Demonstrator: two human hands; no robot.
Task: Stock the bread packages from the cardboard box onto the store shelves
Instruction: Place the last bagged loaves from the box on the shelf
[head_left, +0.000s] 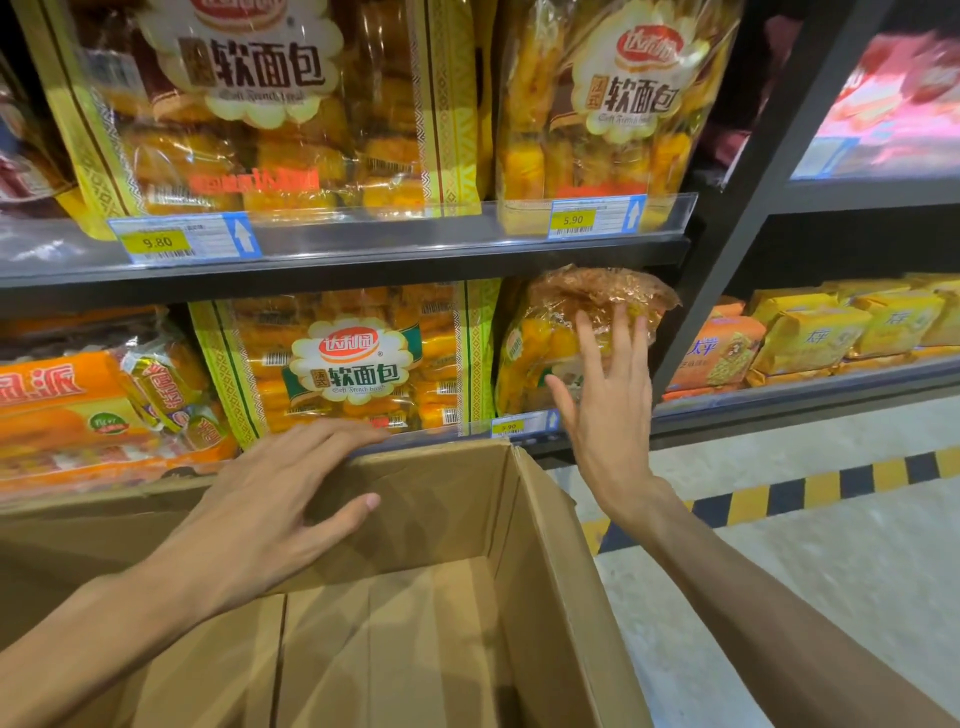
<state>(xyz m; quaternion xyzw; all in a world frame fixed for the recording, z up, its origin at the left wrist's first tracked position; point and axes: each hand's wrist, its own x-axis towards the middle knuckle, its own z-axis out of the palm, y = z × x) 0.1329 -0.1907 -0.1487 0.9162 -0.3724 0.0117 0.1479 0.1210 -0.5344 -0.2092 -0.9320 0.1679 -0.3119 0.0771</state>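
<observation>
My right hand (613, 395) is up against the bread package (566, 338) on the lower shelf (597, 439), fingers straight and spread, the fingertips (621, 317) pressing on its crinkled clear wrap rather than curling round it — it holds nothing. My left hand (270, 499) lies flat on the far rim of the cardboard box (545, 571), fingers stretched and relaxed, thumb hanging inside the wall; it steadies the box but holds nothing either. The package stands at the right end of the lower shelf, just beside a larger yellow-edged bag (348, 364) and behind the price tag (509, 427), its gathered top bunched under the shelf above. The part of the box I can see shows only bare cardboard, so I judge this may be the last package, though the near corner is out of view. The package looks light and soft — loose film over small wrapped rolls that would squash under a hard pinch, and the film looks slippery and noisy. To shift it I would push with a flat palm on the broad front, as now, or take it by both sides low down; the bunched top is a handy grip but would let it swing and tip.
</observation>
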